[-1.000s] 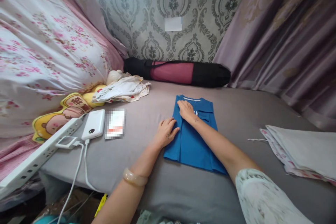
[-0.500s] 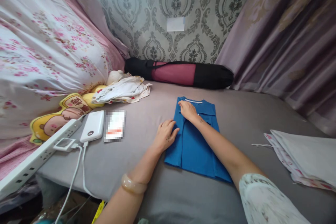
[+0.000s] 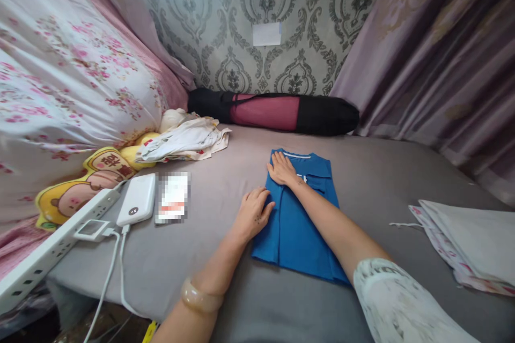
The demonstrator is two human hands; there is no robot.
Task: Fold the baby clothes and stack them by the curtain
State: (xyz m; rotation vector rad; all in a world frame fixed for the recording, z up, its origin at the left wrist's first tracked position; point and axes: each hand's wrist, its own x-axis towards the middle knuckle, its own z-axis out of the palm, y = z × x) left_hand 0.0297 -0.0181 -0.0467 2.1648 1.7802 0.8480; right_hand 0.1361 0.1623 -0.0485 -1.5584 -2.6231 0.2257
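A blue shirt (image 3: 300, 236) lies on the grey bed sheet, its sides folded inward and its collar pointing away from me. White lettering shows partly beside the folded sleeve. My right hand (image 3: 281, 169) rests flat on the shirt's upper left, near the collar, with the fingers extended. At the shirt's left edge lies my left hand (image 3: 254, 211), fingers loosely stretched and the fingertips touching the cloth. Neither hand grips anything. My right forearm crosses over the shirt and hides part of its right side.
A black and maroon long bag (image 3: 265, 112) lies along the wall. To the left are folded white clothes (image 3: 185, 139), a yellow cushion (image 3: 68, 198), a white power bank (image 3: 137, 201) with cables, and a power strip (image 3: 44, 260). Folded white fabric (image 3: 470, 236) lies at the right.
My right hand has shifted slightly left and flattened, its fingers going from curled at the fold to stretched out on the cloth. My left hand stays nearly in place.
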